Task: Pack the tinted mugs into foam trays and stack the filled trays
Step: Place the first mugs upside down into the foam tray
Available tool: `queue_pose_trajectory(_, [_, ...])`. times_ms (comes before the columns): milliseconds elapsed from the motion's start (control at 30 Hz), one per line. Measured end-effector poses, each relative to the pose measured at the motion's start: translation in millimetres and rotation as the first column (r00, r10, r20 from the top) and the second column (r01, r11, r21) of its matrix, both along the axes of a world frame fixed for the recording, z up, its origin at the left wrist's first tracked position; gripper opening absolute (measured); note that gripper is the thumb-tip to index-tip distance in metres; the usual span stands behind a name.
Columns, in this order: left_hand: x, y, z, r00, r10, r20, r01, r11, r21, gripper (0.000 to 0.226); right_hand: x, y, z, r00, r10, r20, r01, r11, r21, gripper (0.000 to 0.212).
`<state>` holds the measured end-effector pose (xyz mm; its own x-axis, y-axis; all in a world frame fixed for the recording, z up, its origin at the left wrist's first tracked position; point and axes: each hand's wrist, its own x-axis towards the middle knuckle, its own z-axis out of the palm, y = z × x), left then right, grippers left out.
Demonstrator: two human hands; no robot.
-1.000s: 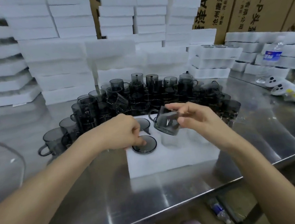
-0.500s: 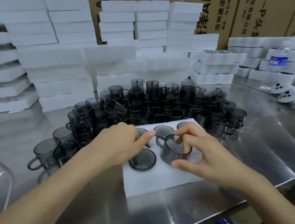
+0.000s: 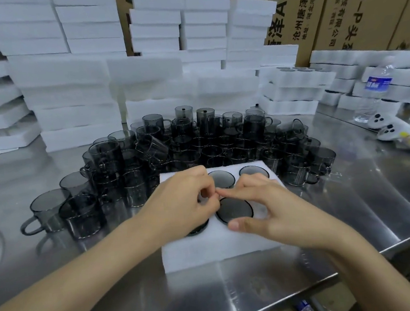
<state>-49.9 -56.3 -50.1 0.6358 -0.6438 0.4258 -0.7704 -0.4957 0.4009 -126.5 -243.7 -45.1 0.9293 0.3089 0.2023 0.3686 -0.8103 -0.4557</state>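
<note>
- Four mugs (image 3: 222, 178) sit sunk in the tray (image 3: 222, 250), as far as I can count: two in the back row, a front mug (image 3: 234, 209) in the middle, and one at front left, half hidden.
- The tray lies on the table (image 3: 352, 204), close to its near edge.
- Left hand (image 3: 185, 201) rests over the front-left mug, fingers curled in, thumb and forefinger tips nipped together; I cannot tell whether they pinch anything.
- Right hand (image 3: 270, 206) is spread across the front mug: forefinger straight, its tip touching the left fingertips, thumb stretched out on the foam just beside the near rim.
- Loose mugs (image 3: 197, 141) crowd the table behind and to both sides of the tray, some stacked.
- Foam stacks (image 3: 69, 92) rise behind them, cartons (image 3: 359, 5) beyond.
- Far right I see a bottle (image 3: 374, 91) and controllers (image 3: 395, 131).
</note>
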Motion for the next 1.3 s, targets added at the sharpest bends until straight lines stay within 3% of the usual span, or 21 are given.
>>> queue_pose_trajectory(67, [-0.6, -0.2, 1.2, 1.0, 0.006, -0.017, -0.006, 1.0, 0.001, 0.018, 2.3, -0.8, 9.6, 0.996, 0.052, -0.069, -0.051, 0.999, 0.018, 0.049])
queue_pose_trajectory(133, [-2.3, -0.8, 1.3, 1.0, 0.016, -0.009, -0.016, 1.0, 0.009, 0.023, 4.0, -9.7, 16.7, 0.992, 0.058, -0.116, -0.029, 0.971, 0.237, 0.04])
queue_pose_trajectory(200, [-3.7, -0.7, 0.8, 1.0, 0.026, 0.008, -0.026, 1.0, 0.016, 0.027, 11.4, -32.4, 11.1, 0.978, -0.204, 0.045, 0.164, 0.885, 0.435, 0.026])
queue_pose_trajectory(267, [-3.4, -0.1, 0.1, 0.999, 0.033, 0.014, -0.034, 0.999, 0.012, 0.028, 21.0, -63.2, -0.4, 0.767, -0.575, 0.284, 0.492, 0.812, 0.315, 0.021])
queue_pose_trajectory(300, [-3.0, -0.2, -0.1, 0.999, 0.038, 0.016, -0.038, 0.999, 0.012, 0.028, 24.2, -76.4, -6.9, 0.667, -0.667, 0.33, 0.639, 0.741, 0.205, 0.023])
queue_pose_trajectory(333, [-2.7, -0.5, -0.2, 0.999, 0.044, 0.017, -0.044, 0.999, 0.013, 0.028, 26.8, -88.2, -14.4, 0.617, -0.715, 0.329, 0.727, 0.678, 0.112, 0.026])
queue_pose_trajectory(400, [-2.4, -1.5, -0.1, 0.999, 0.051, 0.017, -0.051, 0.999, 0.017, 0.029, 29.6, -102.8, -29.6, 0.599, -0.741, 0.303, 0.773, 0.634, 0.023, 0.028])
queue_pose_trajectory(500, [-2.5, -1.7, 0.0, 0.999, 0.048, 0.006, -0.049, 0.999, 0.012, 0.029, 30.1, -108.0, -41.8, 0.621, -0.725, 0.299, 0.746, 0.664, 0.059, 0.021])
queue_pose_trajectory(700, [-3.7, -1.7, 0.3, 0.998, 0.053, -0.017, -0.053, 0.999, -0.001, 0.03, 21.2, -104.2, -35.6, 0.595, -0.736, 0.322, 0.671, 0.676, 0.305, 0.01])
queue_pose_trajectory(833, [-2.9, -1.1, -0.4, 0.998, 0.049, -0.027, -0.05, 0.999, -0.015, 0.03, 5.4, -87.5, -22.7, 0.645, -0.633, 0.429, 0.429, 0.764, 0.482, 0.015])
queue_pose_trajectory(967, [-3.2, -0.7, -0.6, 0.998, 0.053, -0.029, -0.053, 0.999, -0.012, 0.03, -1.0, -69.1, -13.4, 0.775, -0.568, 0.276, 0.247, 0.675, 0.695, 0.016])
queue_pose_trajectory(1100, [-2.4, -1.2, -0.8, 0.998, 0.058, -0.033, -0.058, 0.998, -0.017, 0.03, -4.0, -54.8, -3.8, 0.935, -0.311, 0.171, 0.049, 0.591, 0.805, 0.009])
queue_pose_trajectory(1200, [-1.6, -1.3, -1.2, 0.998, 0.058, -0.038, -0.059, 0.998, -0.021, 0.031, -2.8, -50.8, -2.7, 0.983, -0.152, 0.105, -0.002, 0.557, 0.831, 0.016])
queue_pose_trajectory(1300, [-1.1, -1.2, -1.5, 0.998, 0.058, -0.039, -0.059, 0.998, -0.026, 0.03, -1.1, -42.2, -2.1, 0.992, -0.12, 0.039, 0.035, 0.558, 0.829, 0.018])
